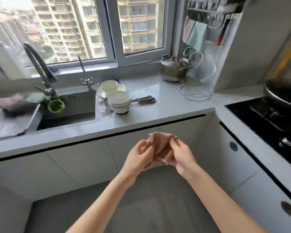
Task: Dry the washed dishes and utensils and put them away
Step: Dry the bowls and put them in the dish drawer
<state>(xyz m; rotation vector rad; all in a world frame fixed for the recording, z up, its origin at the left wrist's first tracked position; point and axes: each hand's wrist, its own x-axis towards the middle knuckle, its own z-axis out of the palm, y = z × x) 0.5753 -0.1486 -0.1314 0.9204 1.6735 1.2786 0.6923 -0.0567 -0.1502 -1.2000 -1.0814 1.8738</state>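
Observation:
Both of my hands hold a pink cloth (160,145) in front of the counter's front edge. My left hand (139,157) pinches its left corner and my right hand (182,153) grips its right side. On the counter (166,105) right of the sink stand stacked white bowls (119,101) on a steel ladle, and behind them a white bowl (108,84) on white plates (121,88). A knife (145,99) lies to the right of the bowls.
The sink (71,113) with a green cup (55,105) and a tall faucet (39,64) lies at left, beside a tray (7,125). A steel pot (174,68) and wire rack (198,84) stand at back right. A stove (272,118) with a pan (284,91) is at right.

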